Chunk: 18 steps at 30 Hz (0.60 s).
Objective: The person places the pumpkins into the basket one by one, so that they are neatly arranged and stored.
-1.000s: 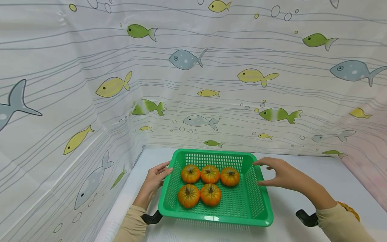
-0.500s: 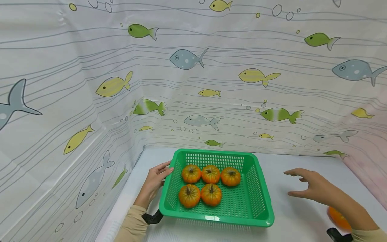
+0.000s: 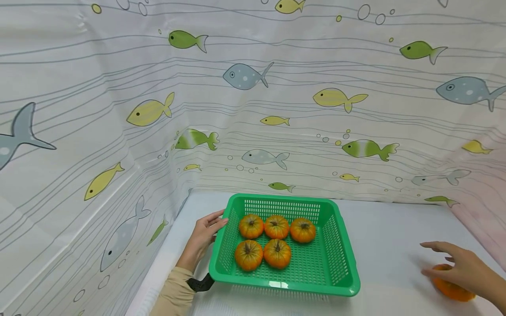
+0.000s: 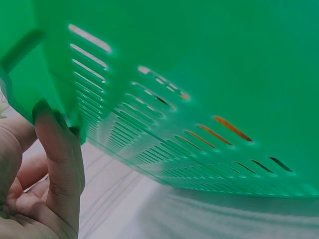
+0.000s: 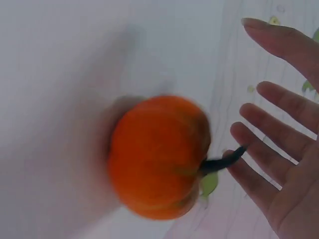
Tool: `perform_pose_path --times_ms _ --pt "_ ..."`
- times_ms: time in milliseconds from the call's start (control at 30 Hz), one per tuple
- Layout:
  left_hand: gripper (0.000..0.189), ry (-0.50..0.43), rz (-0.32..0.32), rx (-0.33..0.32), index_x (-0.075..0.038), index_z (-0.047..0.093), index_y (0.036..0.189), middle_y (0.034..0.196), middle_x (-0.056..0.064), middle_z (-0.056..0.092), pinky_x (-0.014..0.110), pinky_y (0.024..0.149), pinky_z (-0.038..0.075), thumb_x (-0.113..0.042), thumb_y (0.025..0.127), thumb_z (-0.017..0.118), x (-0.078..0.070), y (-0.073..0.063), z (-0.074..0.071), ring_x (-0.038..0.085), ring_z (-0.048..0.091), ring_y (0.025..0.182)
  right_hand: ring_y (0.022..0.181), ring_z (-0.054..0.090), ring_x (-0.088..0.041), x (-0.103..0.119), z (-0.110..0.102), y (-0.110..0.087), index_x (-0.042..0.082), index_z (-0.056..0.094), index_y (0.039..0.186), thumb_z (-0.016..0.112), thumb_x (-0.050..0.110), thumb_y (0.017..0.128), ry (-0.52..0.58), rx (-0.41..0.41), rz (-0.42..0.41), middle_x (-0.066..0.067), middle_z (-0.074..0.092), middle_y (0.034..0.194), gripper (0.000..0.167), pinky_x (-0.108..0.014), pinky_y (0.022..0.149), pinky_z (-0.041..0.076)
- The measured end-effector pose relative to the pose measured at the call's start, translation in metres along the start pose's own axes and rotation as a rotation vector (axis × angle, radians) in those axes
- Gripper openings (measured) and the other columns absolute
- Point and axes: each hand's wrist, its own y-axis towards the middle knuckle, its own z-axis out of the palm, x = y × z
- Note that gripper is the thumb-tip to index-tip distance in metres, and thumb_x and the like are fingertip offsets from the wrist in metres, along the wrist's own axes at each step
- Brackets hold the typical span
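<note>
A green plastic basket (image 3: pixel 284 285) with slotted walls holds several small orange pumpkins (image 3: pixel 277 253), set in two rows toward its left. At the basket's left rim, my left hand (image 3: pixel 201 235) grips the edge; in the left wrist view its fingers (image 4: pixel 60 164) curl at the green rim. My right hand (image 3: pixel 460 265) is far to the right, above a single orange pumpkin (image 3: pixel 454 291) on the table. From the right wrist, that pumpkin (image 5: pixel 157 162) shows its dark stem pointing toward the spread fingers (image 5: pixel 264 147), with the palm apart from it.
The white table (image 3: pixel 389 245) stretches between the basket and the lone pumpkin. Behind and to the left hangs a white sheet (image 3: pixel 300 140) printed with fish, meeting the table's back edge close behind the basket.
My right hand has moved from beside the basket's right rim, rightward and nearer, to over the lone pumpkin. The left hand and the basket have stayed in place.
</note>
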Motion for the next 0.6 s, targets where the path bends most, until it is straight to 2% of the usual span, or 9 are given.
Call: perform_pose_path --times_ms 167,367,533,600 --pt "0.053 -0.005 -0.001 0.003 -0.007 0.057 0.147 0.094 -0.002 0.069 0.027 0.064 0.063 -0.020 0.098 0.073 0.001 0.001 0.000 0.007 0.071 0.074 0.108 0.055 -0.058 -0.025 0.009 -0.009 -0.007 0.061 0.132 0.086 0.047 0.081 0.001 0.052 0.113 -0.041 0.058 0.128 0.079 -0.064 0.083 0.058" --pt "0.055 -0.001 -0.001 0.000 -0.008 0.056 0.148 0.095 -0.002 0.069 0.026 0.064 0.063 -0.021 0.098 0.073 0.001 0.000 0.000 0.007 0.071 0.075 0.108 0.056 -0.059 -0.043 0.017 -0.020 -0.013 0.056 0.134 0.081 0.048 0.088 0.051 0.064 0.180 -0.044 0.055 0.130 0.080 -0.058 0.079 0.060" --pt "0.054 -0.002 -0.005 -0.001 -0.009 0.056 0.148 0.096 -0.002 0.070 0.026 0.064 0.063 -0.021 0.098 0.073 0.002 0.001 0.000 0.008 0.072 0.074 0.111 0.051 -0.064 -0.052 0.022 -0.026 -0.017 0.050 0.137 0.079 0.048 0.089 0.081 0.075 0.218 -0.048 0.048 0.134 0.086 -0.063 0.081 0.057" --pt "0.054 0.000 -0.004 -0.001 -0.009 0.056 0.148 0.096 -0.002 0.070 0.026 0.064 0.063 -0.021 0.098 0.073 0.001 0.000 0.000 0.008 0.073 0.073 0.111 0.049 -0.064 -0.055 0.024 -0.027 -0.018 0.046 0.138 0.077 0.050 0.091 0.097 0.109 0.243 -0.049 0.044 0.136 0.088 -0.062 0.082 0.056"
